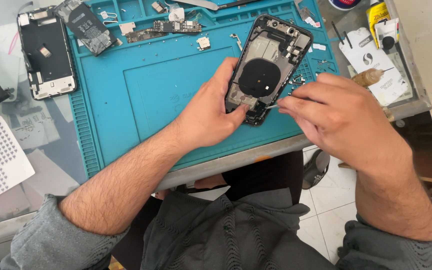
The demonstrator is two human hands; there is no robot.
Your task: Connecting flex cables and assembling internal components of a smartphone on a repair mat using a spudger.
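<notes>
Your left hand [211, 112] grips one open phone [266, 67] on the blue mat [141, 90]; your right hand [336, 117] pinches one tweezers [272, 106] at its lower end — a second phone [46, 52] lies far left.

A phone repair workshop is shown. A teal repair mat [141, 85] is laid on a glass-topped bench [416, 102], and an opened phone [268, 67] is kept on it. A removed screen [46, 52], a battery [87, 25], a circuit board [168, 29] and small screws [296, 80] are spread around. A glue bottle [378, 15] is seen at the bench corner, and a tiled floor [326, 210] below
</notes>
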